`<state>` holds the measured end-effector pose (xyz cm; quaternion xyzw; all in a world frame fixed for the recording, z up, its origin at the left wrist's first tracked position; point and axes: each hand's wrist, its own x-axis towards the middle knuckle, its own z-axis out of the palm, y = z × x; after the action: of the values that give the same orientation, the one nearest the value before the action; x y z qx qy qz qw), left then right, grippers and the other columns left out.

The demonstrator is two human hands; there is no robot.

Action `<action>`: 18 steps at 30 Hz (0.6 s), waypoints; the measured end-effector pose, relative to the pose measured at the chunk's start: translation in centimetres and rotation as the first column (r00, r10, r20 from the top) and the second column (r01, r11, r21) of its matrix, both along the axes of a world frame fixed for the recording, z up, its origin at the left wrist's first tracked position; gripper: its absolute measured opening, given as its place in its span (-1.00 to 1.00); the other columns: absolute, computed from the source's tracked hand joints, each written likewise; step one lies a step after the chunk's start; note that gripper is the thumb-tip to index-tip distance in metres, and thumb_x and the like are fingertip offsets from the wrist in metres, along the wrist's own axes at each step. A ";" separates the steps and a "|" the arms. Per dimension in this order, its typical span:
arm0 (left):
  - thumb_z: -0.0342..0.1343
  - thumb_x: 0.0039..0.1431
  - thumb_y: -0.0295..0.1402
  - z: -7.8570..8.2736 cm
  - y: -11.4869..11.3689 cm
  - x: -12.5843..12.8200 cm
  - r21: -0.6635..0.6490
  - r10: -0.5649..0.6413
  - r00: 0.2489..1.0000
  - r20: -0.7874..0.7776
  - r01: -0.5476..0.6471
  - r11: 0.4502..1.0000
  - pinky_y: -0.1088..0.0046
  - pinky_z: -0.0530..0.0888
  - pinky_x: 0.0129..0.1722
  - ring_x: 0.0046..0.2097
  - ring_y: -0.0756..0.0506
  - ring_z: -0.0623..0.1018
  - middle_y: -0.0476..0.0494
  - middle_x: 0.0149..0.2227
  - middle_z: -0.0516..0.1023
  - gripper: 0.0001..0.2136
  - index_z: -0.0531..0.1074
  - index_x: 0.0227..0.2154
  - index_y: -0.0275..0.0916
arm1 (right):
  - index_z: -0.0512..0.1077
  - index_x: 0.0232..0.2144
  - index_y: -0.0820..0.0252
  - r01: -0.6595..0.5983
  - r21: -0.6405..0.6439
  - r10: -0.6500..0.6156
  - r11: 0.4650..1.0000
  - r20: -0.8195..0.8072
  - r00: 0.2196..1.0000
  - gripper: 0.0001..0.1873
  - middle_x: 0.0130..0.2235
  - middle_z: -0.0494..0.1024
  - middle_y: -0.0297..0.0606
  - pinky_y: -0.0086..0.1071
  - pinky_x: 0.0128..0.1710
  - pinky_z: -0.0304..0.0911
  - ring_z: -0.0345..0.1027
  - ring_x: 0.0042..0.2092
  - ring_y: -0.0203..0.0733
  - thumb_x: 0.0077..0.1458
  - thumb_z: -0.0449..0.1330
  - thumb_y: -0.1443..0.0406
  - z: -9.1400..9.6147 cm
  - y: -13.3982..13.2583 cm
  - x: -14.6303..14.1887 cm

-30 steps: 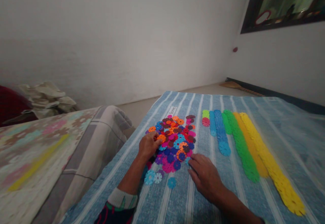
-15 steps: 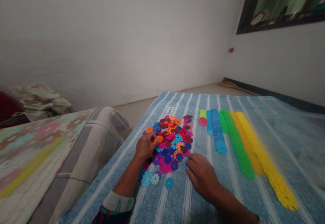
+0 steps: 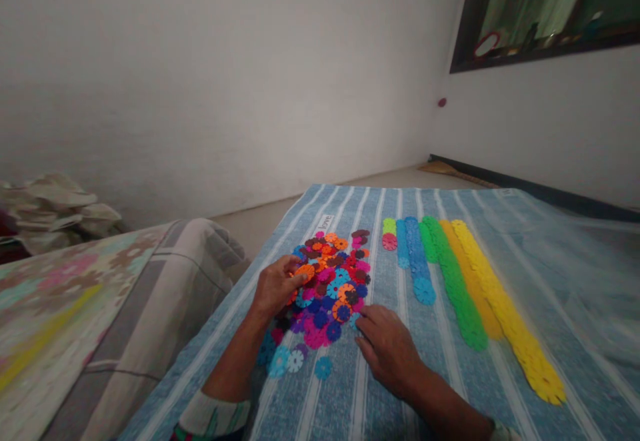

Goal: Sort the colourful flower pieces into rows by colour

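Note:
A heap of flower-shaped, notched plastic discs (image 3: pixel 320 321) in many colours lies on a blue striped cloth (image 3: pixel 345 201). At the heap's left side, my left hand (image 3: pixel 275 288) pinches an orange disc (image 3: pixel 304 272) between thumb and fingers. My right hand (image 3: pixel 390 348) rests by the heap's right edge, thumb apart from the bent fingers. Its fingertips touch or nearly touch a light blue disc (image 3: pixel 354 322). Several loose blue discs (image 3: pixel 323 368) lie nearer to me. To the right are overlapping rows of yellow (image 3: pixel 520 341), orange (image 3: pixel 475 294), green (image 3: pixel 455 288) and blue discs (image 3: pixel 419 254).
A short light-green row (image 3: pixel 389 226) with a pink-red disc (image 3: pixel 390 242) stands left of the blue rows. Crumpled clear plastic (image 3: pixel 590 274) covers the cloth's right side. A patterned, cloth-covered surface (image 3: pixel 165 281) stands at left. Behind are a white wall (image 3: pixel 250 94) and a window (image 3: pixel 540 8).
The whole view has shifted slightly, so things appear further left. The orange disc at my left hand now looks tilted up in the fingers. My right hand stays by the light blue disc.

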<state>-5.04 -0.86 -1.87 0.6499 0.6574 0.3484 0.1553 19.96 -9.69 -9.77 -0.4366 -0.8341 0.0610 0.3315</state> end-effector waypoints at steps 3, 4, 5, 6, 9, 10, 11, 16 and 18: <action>0.17 -0.10 -0.29 0.9 1.4 2.9 0.037 -0.111 0.993 0.029 0.110 0.993 0.43 0.44 -0.21 -0.25 -0.09 0.54 -0.03 -0.31 0.58 -0.75 0.50 -0.30 -0.21 | 0.38 -0.29 0.14 0.007 0.003 -0.007 1.000 -0.003 1.000 -0.80 -0.12 0.48 -0.18 -0.16 -0.04 0.26 0.34 -0.05 -0.05 0.01 0.21 0.46 -0.1 0.1 -0.1; 0.16 -0.09 -0.31 1.0 2.1 4.2 0.038 -0.151 0.988 0.014 0.150 0.988 0.44 0.44 -0.23 -0.27 -0.08 0.54 -0.03 -0.32 0.58 -0.78 0.50 -0.31 -0.21 | 0.38 -0.28 0.13 0.010 0.007 -0.010 1.000 -0.006 1.000 -0.80 -0.12 0.48 -0.18 -0.16 -0.04 0.26 0.34 -0.05 -0.06 0.01 0.22 0.46 -0.2 0.1 -0.1; 0.16 -0.08 -0.33 1.0 2.8 5.6 0.043 -0.188 0.982 -0.011 0.188 0.981 0.45 0.43 -0.24 -0.28 -0.07 0.53 -0.03 -0.33 0.58 -0.80 0.51 -0.33 -0.21 | 0.38 -0.28 0.13 0.012 0.012 -0.012 1.000 -0.009 1.000 -0.79 -0.13 0.48 -0.18 -0.16 -0.04 0.26 0.33 -0.05 -0.06 0.01 0.22 0.46 -0.2 0.1 -0.2; 0.17 -0.09 -0.35 0.9 3.6 7.0 0.041 -0.229 0.973 -0.038 0.230 0.972 0.45 0.42 -0.24 -0.30 -0.06 0.52 -0.02 -0.35 0.57 -0.81 0.51 -0.35 -0.22 | 0.38 -0.28 0.13 0.013 0.014 -0.013 1.000 -0.012 1.000 -0.80 -0.13 0.48 -0.18 -0.17 -0.04 0.26 0.33 -0.04 -0.05 0.01 0.22 0.46 -0.2 0.1 -0.2; 0.16 -0.08 -0.41 0.0 6.1 11.2 0.011 -0.352 0.932 -0.084 0.354 0.935 0.48 0.40 -0.30 -0.36 -0.03 0.48 0.00 -0.41 0.54 -0.87 0.51 -0.39 -0.24 | 0.38 -0.29 0.12 0.014 0.010 -0.014 1.000 -0.026 1.000 -0.80 -0.13 0.48 -0.19 -0.18 -0.05 0.26 0.32 -0.04 -0.06 0.01 0.22 0.46 -0.3 0.2 -0.3; 0.16 -0.07 -0.43 -0.4 6.9 12.4 0.007 -0.372 0.923 -0.102 0.375 0.927 0.49 0.39 -0.31 -0.36 -0.02 0.47 0.00 -0.42 0.54 -0.90 0.50 -0.42 -0.24 | 0.38 -0.29 0.12 0.015 0.008 -0.015 1.000 -0.033 0.999 -0.80 -0.13 0.48 -0.19 -0.18 -0.05 0.26 0.32 -0.04 -0.06 0.01 0.22 0.46 -0.3 0.2 -0.3; 0.15 -0.08 -0.44 -0.8 7.7 13.6 -0.001 -0.385 0.914 -0.127 0.388 0.922 0.49 0.38 -0.31 -0.37 -0.02 0.47 -0.01 -0.42 0.54 -0.91 0.50 -0.44 -0.25 | 0.39 -0.29 0.12 0.016 0.004 -0.016 1.000 -0.040 0.999 -0.79 -0.13 0.48 -0.20 -0.18 -0.05 0.26 0.32 -0.05 -0.07 0.01 0.23 0.46 -0.4 0.2 -0.4; 0.16 -0.09 -0.47 -2.1 10.7 17.0 -0.038 -0.402 0.885 -0.234 0.405 0.914 0.46 0.37 -0.28 -0.34 -0.04 0.47 -0.03 -0.43 0.54 -0.90 0.52 -0.45 -0.26 | 0.38 -0.28 0.11 0.025 -0.006 -0.025 1.000 -0.061 0.998 -0.80 -0.15 0.47 -0.21 -0.20 -0.08 0.26 0.32 -0.07 -0.08 0.01 0.22 0.44 -0.6 0.5 -0.5; 0.15 -0.09 -0.47 -2.3 11.5 17.6 -0.041 -0.406 0.882 -0.239 0.409 0.912 0.44 0.37 -0.28 -0.34 -0.06 0.48 -0.04 -0.44 0.55 -0.88 0.53 -0.42 -0.26 | 0.38 -0.28 0.11 0.023 -0.013 -0.024 1.000 -0.061 0.998 -0.81 -0.15 0.47 -0.22 -0.20 -0.09 0.26 0.32 -0.09 -0.08 0.02 0.22 0.43 -0.6 0.5 -0.5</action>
<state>12.53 10.60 -4.14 0.8119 0.5181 0.2296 0.1402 19.42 -9.15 -10.40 -0.4463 -0.8181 0.0756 0.3546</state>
